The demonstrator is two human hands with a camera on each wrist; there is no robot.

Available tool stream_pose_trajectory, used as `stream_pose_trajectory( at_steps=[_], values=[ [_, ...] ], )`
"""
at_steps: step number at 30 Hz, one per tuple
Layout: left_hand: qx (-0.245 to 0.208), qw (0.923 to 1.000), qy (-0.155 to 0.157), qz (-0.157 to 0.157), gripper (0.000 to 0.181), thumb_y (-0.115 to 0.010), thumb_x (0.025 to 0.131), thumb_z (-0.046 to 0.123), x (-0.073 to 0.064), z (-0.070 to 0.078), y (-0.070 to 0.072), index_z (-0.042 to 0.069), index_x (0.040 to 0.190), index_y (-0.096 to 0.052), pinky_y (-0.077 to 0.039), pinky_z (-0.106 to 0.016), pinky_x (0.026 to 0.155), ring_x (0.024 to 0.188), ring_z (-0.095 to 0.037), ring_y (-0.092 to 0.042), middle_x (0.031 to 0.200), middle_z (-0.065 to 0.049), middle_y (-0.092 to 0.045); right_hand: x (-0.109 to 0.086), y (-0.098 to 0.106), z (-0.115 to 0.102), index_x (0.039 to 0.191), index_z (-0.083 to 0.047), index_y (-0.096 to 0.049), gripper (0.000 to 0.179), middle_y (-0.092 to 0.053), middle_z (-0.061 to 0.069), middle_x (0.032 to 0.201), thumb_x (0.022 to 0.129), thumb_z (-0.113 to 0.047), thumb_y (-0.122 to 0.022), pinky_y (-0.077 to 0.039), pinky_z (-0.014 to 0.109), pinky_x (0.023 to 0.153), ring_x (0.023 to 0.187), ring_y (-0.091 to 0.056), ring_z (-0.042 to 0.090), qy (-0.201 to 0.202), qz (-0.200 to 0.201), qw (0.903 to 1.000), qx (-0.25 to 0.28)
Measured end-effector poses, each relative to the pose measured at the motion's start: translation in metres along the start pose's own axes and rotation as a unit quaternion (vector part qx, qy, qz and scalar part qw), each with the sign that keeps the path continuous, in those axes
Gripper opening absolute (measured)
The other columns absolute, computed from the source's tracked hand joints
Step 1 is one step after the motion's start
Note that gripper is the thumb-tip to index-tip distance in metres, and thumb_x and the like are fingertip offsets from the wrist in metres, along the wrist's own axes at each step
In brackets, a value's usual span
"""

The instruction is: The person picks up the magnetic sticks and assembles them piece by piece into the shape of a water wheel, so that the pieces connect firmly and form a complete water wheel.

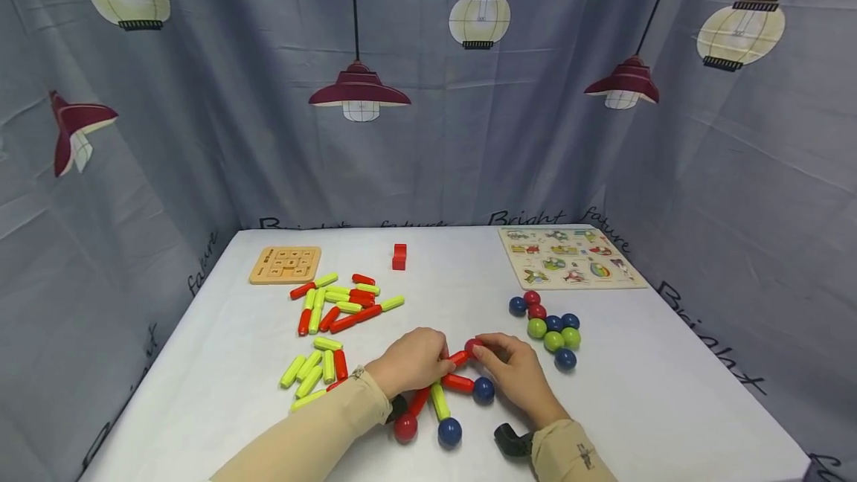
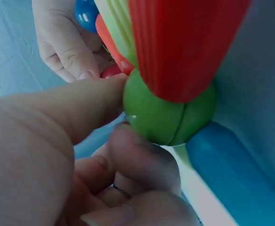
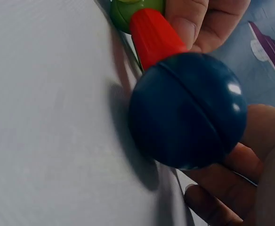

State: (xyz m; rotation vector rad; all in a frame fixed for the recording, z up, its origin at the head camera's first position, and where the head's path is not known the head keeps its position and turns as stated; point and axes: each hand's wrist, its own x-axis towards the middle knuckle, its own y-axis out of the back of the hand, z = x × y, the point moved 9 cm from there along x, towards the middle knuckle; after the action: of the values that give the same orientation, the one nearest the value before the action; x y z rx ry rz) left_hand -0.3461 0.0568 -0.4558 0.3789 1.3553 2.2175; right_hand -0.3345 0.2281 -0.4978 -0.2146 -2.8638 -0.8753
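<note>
My left hand (image 1: 411,359) pinches a green ball (image 2: 161,122) between thumb and fingers; in the head view that hand hides the ball. Red and yellow-green sticks spread out from this ball, and a blue-looking stick (image 2: 236,176) shows in the left wrist view. At the far end of one red stick (image 1: 459,358) is a red ball (image 1: 472,348), gripped by the thumb and fingers of my right hand (image 1: 518,374). Nearby, other sticks end in a blue ball (image 1: 483,390), a second blue ball (image 1: 450,433) and another red ball (image 1: 405,428).
Loose yellow-green and red sticks (image 1: 364,316) lie to the left. Several red, blue and green balls (image 1: 553,341) cluster to the right. Farther back are a wooden number board (image 1: 286,265), red blocks (image 1: 399,257) and a picture puzzle board (image 1: 569,257). Curtains enclose the table (image 1: 669,393).
</note>
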Motion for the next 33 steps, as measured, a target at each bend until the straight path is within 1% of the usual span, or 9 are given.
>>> stream_pose_trajectory(
  at_steps=[3,5,8,10,12,15,19,27,33],
  values=[
    [0.014,0.9998,0.004,0.012,0.023,-0.078,0.091,0.031,-0.006,-0.001,0.004,0.009,0.098,-0.072,-0.046,-0.022,0.056,0.064,-0.009,-0.053,0.078,0.004,-0.058,-0.002,0.005,-0.002,0.119,-0.018,-0.076,0.027,-0.074,-0.008,0.104,0.095,-0.03,-0.076,-0.054,0.03,0.088,0.098,-0.063,0.011,0.022,0.024,0.9991,-0.028],
    [0.027,0.9995,0.008,0.011,0.026,-0.08,0.09,0.032,-0.011,-0.002,0.006,0.01,0.101,-0.073,-0.046,-0.023,0.059,0.067,-0.01,-0.052,0.081,0.004,-0.058,-0.005,0.02,-0.009,0.113,-0.014,-0.077,0.019,-0.072,-0.004,0.1,0.095,-0.022,-0.074,-0.05,0.027,0.079,0.09,-0.06,0.013,0.062,0.094,0.9923,-0.052],
    [0.032,0.9995,0.001,0.008,0.022,-0.082,0.088,0.031,-0.018,0.0,0.008,0.013,0.097,-0.074,-0.045,-0.023,0.059,0.069,-0.009,-0.051,0.079,0.005,-0.056,-0.019,0.058,-0.016,0.104,-0.005,-0.075,0.014,-0.065,0.011,0.101,0.09,-0.007,-0.071,-0.043,0.036,0.081,0.094,-0.056,0.027,0.092,0.269,0.9544,-0.092],
    [0.025,0.9996,-0.012,0.004,0.015,-0.081,0.089,0.028,-0.021,0.002,0.008,0.014,0.092,-0.075,-0.045,-0.022,0.06,0.07,-0.009,-0.051,0.077,0.006,-0.056,-0.029,0.081,-0.011,0.103,0.001,-0.071,0.018,-0.058,0.021,0.109,0.085,-0.001,-0.068,-0.037,0.047,0.088,0.104,-0.05,0.039,0.06,0.36,0.9251,-0.103],
    [0.017,0.9996,-0.022,0.002,0.013,-0.081,0.089,0.026,-0.022,0.003,0.009,0.015,0.09,-0.076,-0.046,-0.021,0.06,0.071,-0.008,-0.05,0.076,0.007,-0.055,-0.033,0.095,0.001,0.111,0.002,-0.065,0.027,-0.049,0.026,0.119,0.084,-0.003,-0.067,-0.03,0.057,0.093,0.116,-0.041,0.045,-0.013,0.391,0.9144,-0.105],
    [0.008,0.9996,-0.028,-0.002,0.011,-0.082,0.088,0.025,-0.022,0.002,0.01,0.015,0.091,-0.078,-0.047,-0.02,0.061,0.072,-0.007,-0.051,0.077,0.008,-0.056,-0.031,0.098,0.022,0.124,0.004,-0.054,0.043,-0.04,0.032,0.129,0.084,-0.006,-0.065,-0.027,0.065,0.095,0.125,-0.032,0.05,-0.124,0.338,0.9255,-0.117],
    [0.005,0.9993,-0.037,-0.001,0.009,-0.083,0.088,0.023,-0.021,-0.001,0.012,0.016,0.091,-0.079,-0.047,-0.02,0.063,0.073,-0.007,-0.051,0.078,0.009,-0.059,-0.026,0.091,0.037,0.131,0.009,-0.042,0.054,-0.036,0.038,0.132,0.083,-0.003,-0.063,-0.028,0.067,0.095,0.126,-0.029,0.056,-0.178,0.268,0.9384,-0.127],
    [0.006,0.9989,-0.045,-0.013,0.006,-0.083,0.087,0.019,-0.022,-0.002,0.014,0.015,0.091,-0.081,-0.048,-0.02,0.064,0.073,-0.007,-0.053,0.078,0.01,-0.062,-0.023,0.071,0.027,0.124,0.012,-0.045,0.05,-0.043,0.034,0.123,0.081,-0.001,-0.068,-0.037,0.063,0.103,0.12,-0.041,0.052,-0.13,0.227,0.9595,-0.105],
    [0.045,0.9951,-0.086,-0.019,0.004,-0.082,0.088,0.019,-0.021,0.005,0.015,0.017,0.091,-0.081,-0.048,-0.018,0.064,0.071,-0.005,-0.053,0.077,0.012,-0.062,-0.01,0.046,0.017,0.122,0.0,-0.061,0.04,-0.06,0.017,0.109,0.087,-0.011,-0.076,-0.053,0.039,0.083,0.097,-0.058,0.03,-0.083,0.131,0.9834,-0.094]
  ],
)
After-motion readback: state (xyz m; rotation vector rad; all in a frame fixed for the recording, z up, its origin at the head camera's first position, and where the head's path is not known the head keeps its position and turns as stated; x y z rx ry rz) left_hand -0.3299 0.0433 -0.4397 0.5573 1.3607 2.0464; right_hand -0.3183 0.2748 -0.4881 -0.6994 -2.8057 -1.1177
